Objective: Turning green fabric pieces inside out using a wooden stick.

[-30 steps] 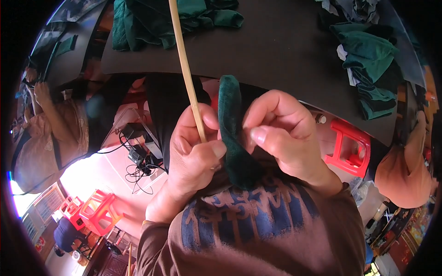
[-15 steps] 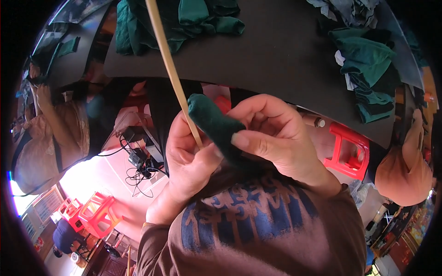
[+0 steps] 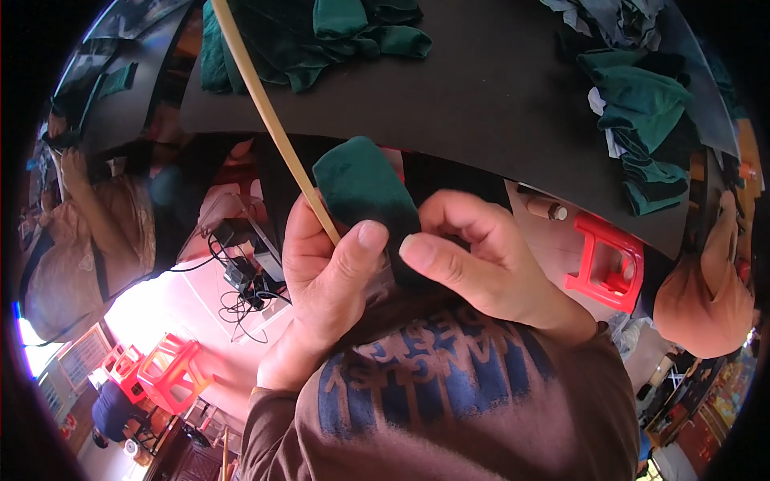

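Observation:
A small dark green velvety fabric piece [image 3: 362, 178] is held up before my chest, its rounded end pointing away from me. My left hand [image 3: 325, 280] is closed, its thumb pressing the fabric's left side. That same hand also grips a thin pale wooden stick [image 3: 261, 100], which slants up to the far left. On the fabric's right edge my right hand [image 3: 489, 256] is closed, thumb on top and fingers bent underneath. The fabric's near end is dark and partly hidden between my thumbs. The stick's near end disappears into my left hand.
Beyond my hands is a dark table [image 3: 489, 104]. Green fabric pieces [image 3: 265, 48] are heaped at its far left, with another green pile [image 3: 642, 104] at the right. A red stool [image 3: 605, 260] and tangled cables [image 3: 241, 280] are below. People sit on both sides.
The fabric has turned from a narrow, curled shape to a broader, flatter face, and its tip has risen. The stick's far end has swung left. Both hands keep their hold.

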`<state>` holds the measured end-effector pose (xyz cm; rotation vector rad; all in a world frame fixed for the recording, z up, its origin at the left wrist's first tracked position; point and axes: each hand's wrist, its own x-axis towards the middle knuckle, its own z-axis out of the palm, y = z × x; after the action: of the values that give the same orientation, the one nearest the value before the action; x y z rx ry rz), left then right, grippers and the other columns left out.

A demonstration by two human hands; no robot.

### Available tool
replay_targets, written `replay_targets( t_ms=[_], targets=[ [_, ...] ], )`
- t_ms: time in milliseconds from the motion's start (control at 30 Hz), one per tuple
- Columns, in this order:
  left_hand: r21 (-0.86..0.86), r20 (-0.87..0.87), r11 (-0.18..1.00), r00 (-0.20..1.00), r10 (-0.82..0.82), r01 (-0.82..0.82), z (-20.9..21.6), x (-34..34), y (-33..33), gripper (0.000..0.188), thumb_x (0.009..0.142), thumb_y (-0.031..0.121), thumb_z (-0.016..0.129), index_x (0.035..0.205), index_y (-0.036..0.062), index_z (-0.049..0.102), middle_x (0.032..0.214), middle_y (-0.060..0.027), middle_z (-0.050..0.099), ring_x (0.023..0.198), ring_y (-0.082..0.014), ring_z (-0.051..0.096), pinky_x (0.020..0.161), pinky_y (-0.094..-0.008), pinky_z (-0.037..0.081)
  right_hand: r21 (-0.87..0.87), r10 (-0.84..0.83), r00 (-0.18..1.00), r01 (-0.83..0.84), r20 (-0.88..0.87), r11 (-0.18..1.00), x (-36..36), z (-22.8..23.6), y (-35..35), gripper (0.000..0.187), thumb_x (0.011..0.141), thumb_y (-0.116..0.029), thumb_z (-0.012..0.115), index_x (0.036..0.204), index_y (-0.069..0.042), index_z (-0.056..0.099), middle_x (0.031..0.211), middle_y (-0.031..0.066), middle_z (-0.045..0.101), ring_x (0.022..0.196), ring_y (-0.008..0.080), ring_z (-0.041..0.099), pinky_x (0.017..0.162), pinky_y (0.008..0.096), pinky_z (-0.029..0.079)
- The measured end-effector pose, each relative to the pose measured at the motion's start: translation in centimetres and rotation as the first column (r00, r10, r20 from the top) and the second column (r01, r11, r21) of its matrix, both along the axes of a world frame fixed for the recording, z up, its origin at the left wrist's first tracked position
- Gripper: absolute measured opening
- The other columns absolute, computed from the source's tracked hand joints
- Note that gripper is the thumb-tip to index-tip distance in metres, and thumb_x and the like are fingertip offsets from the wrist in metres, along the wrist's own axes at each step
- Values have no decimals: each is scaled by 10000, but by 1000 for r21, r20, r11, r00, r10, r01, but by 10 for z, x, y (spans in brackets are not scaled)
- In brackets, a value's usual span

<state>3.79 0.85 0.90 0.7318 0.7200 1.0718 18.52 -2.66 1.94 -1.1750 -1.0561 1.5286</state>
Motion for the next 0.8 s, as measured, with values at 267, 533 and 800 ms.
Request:
replay_targets(
  t_ms=[267, 533, 800],
  targets=[
    [-11, -51, 1000, 999, 5, -5, -2, -3, -3, 319, 836, 68, 545, 1135, 35, 437, 887, -26, 537, 498, -22, 361, 434, -154, 277, 404, -172, 935, 35, 309, 914, -4, -1, 6, 150, 769, -50, 662, 706, -13, 531, 632, 25, 498, 553, 77, 445, 497, 223, 347],
    [319, -151, 939, 971, 183, -128, -16, -14, -4, 196, 802, 70, 581, 944, 26, 453, 854, -60, 467, 710, -118, 437, 643, -215, 361, 360, -222, 923, 101, 313, 927, -2, -3, 4, 267, 708, -106, 735, 601, -39, 500, 543, 24, 495, 472, 58, 449, 427, 204, 328],
    [214, -113, 952, 974, -196, 217, -8, -13, -4, 247, 800, 36, 604, 1000, 8, 463, 875, -17, 480, 711, -36, 448, 636, -156, 359, 36, -135, 980, 142, -146, 989, 0, -4, 2, 213, 763, -145, 697, 677, -19, 549, 591, -16, 531, 535, 15, 465, 451, 183, 347]
  ],
)
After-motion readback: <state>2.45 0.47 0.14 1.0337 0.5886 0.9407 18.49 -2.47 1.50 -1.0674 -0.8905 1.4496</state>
